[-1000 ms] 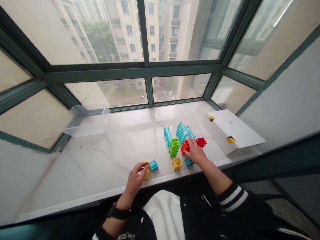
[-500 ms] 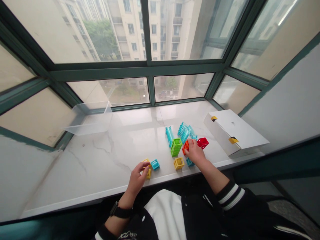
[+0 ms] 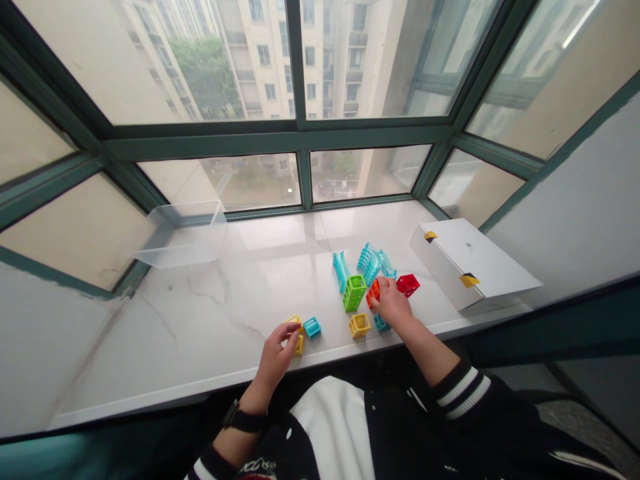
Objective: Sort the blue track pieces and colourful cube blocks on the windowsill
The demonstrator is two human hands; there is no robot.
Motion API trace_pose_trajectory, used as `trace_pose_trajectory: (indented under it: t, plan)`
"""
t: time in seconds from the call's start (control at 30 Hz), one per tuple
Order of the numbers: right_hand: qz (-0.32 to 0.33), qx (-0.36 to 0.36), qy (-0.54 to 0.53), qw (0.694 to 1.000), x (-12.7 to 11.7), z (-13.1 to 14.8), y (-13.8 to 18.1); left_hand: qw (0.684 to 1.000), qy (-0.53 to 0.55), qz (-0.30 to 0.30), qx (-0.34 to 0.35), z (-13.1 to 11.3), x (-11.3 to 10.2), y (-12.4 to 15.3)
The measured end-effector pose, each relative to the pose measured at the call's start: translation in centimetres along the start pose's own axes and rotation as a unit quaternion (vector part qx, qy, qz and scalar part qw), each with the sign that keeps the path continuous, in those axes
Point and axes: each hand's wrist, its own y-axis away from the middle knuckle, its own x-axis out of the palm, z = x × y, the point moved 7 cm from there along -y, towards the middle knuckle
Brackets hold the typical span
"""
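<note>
My left hand [image 3: 277, 348] is curled around a yellow openwork toy block [image 3: 299, 345] near the sill's front edge. More yellow [image 3: 294, 320] shows above the fingers, which partly hide the pieces. Just right of it lies a small blue block [image 3: 313, 327]. With bent fingers my right hand [image 3: 393, 303] grips an orange block [image 3: 373, 293]. To that hand's left stands a tall green block [image 3: 355, 293], and a yellow cube frame [image 3: 359, 325] sits in front. A red block [image 3: 408, 285] lies to its right. Partly under the right hand is another blue block [image 3: 381, 323].
Behind the blocks lie translucent blue pieces: a straight track [image 3: 341, 272], a curved one [image 3: 369, 263] and another [image 3: 387, 265]. A clear plastic bin [image 3: 183, 257] stands at the back left. The white box [image 3: 480, 260] is on the right. Windows enclose the marble sill [image 3: 210, 347].
The view has shifted slightly. Both hands keep their places at the yellow and orange blocks, and the other pieces lie as before.
</note>
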Motion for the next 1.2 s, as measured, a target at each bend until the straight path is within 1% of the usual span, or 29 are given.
trace_pose_trajectory:
  t: [0.33,0.53,0.7,0.83,0.93,1.03,1.1,1.2]
  plan:
    - [-0.014,-0.012,-0.002,1.000,0.1,-0.2,-0.1,0.999,-0.022,-0.024,0.017,0.0,-0.7,0.1]
    - [-0.003,-0.010,-0.005,1.000,-0.3,0.0,0.0,0.998,-0.038,-0.035,0.027,-0.3,-1.2,0.2]
    - [0.010,-0.011,-0.007,1.000,-0.6,-0.1,0.1,0.995,-0.079,-0.050,0.040,-0.2,-2.0,0.2]
    - [0.007,-0.024,-0.019,1.000,-1.1,-0.3,0.3,0.989,-0.119,-0.068,0.057,0.0,-2.9,0.1]
    - [-0.023,-0.035,-0.040,0.998,-2.3,-0.5,0.8,0.985,-0.145,-0.068,0.069,0.3,-3.0,0.1]
    - [-0.076,-0.055,-0.085,0.992,-4.4,-0.6,1.7,0.983,-0.165,-0.050,0.062,0.9,-2.3,0.2]
    - [-0.119,-0.078,-0.136,0.980,-6.4,-0.4,2.4,0.983,-0.175,-0.029,0.051,1.3,-1.5,0.3]
    - [-0.169,-0.101,-0.226,0.954,-8.9,-0.3,3.6,0.981,-0.190,-0.002,0.045,1.8,-0.3,0.5]
